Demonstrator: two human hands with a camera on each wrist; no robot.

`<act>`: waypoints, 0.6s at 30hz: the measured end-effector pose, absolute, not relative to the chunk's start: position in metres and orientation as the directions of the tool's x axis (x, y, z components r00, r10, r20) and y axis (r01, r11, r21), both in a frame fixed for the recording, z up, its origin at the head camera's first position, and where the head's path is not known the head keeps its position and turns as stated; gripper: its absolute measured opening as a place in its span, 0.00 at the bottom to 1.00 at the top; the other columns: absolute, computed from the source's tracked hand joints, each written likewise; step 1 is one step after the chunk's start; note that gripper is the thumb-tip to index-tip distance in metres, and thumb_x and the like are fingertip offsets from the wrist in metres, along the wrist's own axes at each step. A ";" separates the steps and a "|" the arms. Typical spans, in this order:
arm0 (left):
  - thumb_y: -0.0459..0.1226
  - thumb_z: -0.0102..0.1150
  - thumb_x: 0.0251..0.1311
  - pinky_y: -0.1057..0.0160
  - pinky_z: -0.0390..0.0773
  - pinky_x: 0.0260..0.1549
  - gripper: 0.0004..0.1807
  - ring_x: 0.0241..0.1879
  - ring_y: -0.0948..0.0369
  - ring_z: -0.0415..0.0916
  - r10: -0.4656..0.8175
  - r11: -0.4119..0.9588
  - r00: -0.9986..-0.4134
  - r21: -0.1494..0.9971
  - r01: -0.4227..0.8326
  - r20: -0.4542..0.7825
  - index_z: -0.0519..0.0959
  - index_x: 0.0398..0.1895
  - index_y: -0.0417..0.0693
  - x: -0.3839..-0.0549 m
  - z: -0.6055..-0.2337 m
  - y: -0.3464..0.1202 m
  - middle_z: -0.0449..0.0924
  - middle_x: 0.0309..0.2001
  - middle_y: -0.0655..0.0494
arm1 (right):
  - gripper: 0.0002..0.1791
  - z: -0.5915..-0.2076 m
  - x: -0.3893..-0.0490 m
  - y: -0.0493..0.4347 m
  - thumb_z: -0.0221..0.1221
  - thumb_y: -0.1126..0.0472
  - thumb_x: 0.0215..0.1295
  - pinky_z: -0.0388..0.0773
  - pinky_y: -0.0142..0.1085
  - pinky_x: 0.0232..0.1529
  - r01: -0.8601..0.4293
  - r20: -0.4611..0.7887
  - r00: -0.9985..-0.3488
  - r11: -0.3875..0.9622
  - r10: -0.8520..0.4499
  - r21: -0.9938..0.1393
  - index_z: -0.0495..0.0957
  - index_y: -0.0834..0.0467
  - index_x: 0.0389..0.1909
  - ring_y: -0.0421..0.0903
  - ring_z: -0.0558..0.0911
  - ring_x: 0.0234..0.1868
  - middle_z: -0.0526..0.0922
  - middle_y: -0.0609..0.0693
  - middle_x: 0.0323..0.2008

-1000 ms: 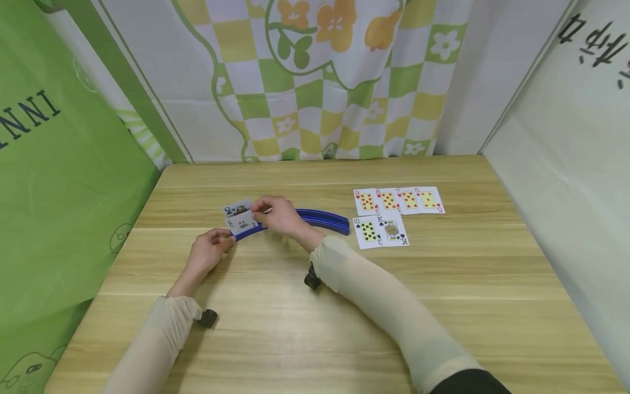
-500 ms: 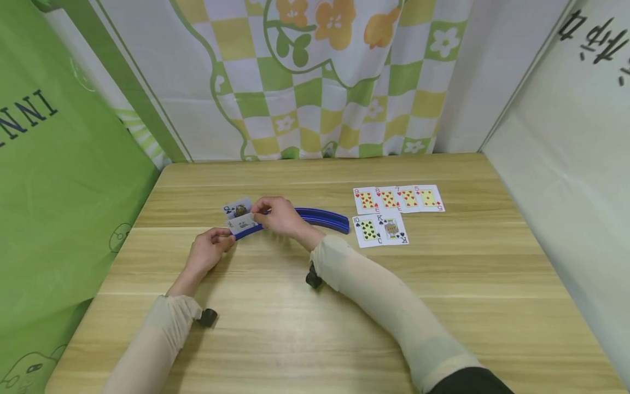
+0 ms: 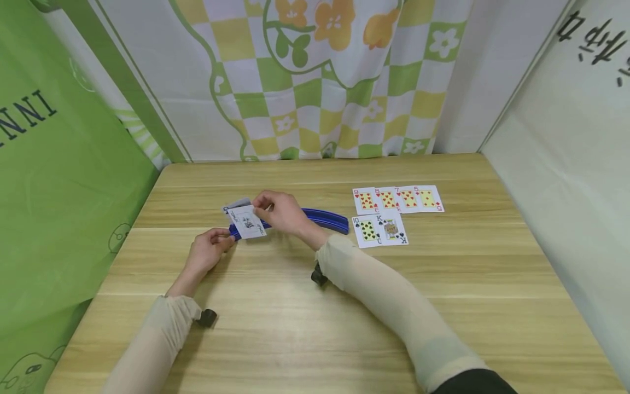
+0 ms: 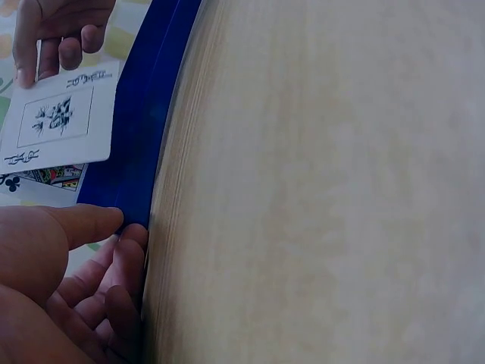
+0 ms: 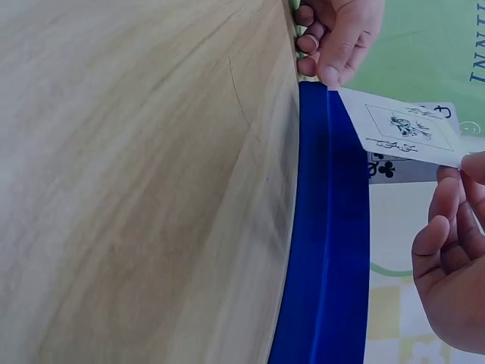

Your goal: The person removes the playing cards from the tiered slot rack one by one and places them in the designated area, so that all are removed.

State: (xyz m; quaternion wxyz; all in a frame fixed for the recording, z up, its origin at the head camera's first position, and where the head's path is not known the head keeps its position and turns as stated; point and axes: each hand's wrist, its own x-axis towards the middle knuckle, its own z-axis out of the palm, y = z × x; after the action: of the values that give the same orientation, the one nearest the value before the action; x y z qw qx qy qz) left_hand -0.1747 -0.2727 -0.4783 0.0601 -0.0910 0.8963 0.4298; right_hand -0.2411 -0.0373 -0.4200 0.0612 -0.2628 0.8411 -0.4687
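Note:
A blue curved card holder (image 3: 327, 220) lies across the table. My left hand (image 3: 209, 250) pinches its left end between thumb and fingers. With thumb and fingertips, my right hand (image 3: 281, 212) grips a joker card (image 3: 249, 223) by one edge. The joker is tilted in front of the holder's left part and shows its black-and-white face, also plain in the right wrist view. Behind it a queen of clubs (image 4: 57, 176) stands at the holder, mostly covered by the joker.
To the right of the holder lies an overlapping row of red cards (image 3: 407, 198). Below that row are a ten of spades (image 3: 367, 230) and a king of spades (image 3: 392, 229). A checked curtain (image 3: 334, 98) hangs behind the wooden table (image 3: 275, 328).
The joker dipped slightly at the holder, then came up and shifted right, its face now turned more upward. My right hand rose a little with it. The left hand stayed at the holder's end.

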 end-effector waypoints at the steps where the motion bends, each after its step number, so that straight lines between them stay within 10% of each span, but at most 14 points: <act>1: 0.44 0.59 0.69 0.69 0.72 0.24 0.21 0.29 0.67 0.75 -0.111 0.613 -0.976 0.760 -0.216 -0.187 0.77 0.57 0.39 -0.175 -0.478 -0.273 0.85 0.39 0.49 | 0.08 -0.419 -0.241 -0.036 0.60 0.56 0.70 0.76 0.27 0.30 -0.383 0.141 -0.855 0.423 -0.499 -0.821 0.82 0.54 0.44 0.41 0.81 0.32 0.86 0.47 0.36; 18: 0.42 0.60 0.68 0.69 0.73 0.24 0.21 0.29 0.66 0.76 -0.119 0.596 -0.974 0.770 -0.225 -0.192 0.77 0.57 0.39 -0.175 -0.479 -0.273 0.84 0.39 0.50 | 0.07 -0.408 -0.239 -0.010 0.59 0.59 0.69 0.74 0.28 0.28 -0.334 0.122 -0.888 0.441 -0.443 -0.833 0.82 0.56 0.43 0.41 0.81 0.33 0.85 0.50 0.35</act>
State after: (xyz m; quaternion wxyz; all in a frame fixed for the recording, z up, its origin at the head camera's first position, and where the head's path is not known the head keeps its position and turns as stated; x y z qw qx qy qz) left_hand -0.1750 -0.2731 -0.4791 0.0605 -0.0965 0.8914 0.4387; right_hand -0.2387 -0.0101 -0.4083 0.0573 -0.2293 0.8468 -0.4764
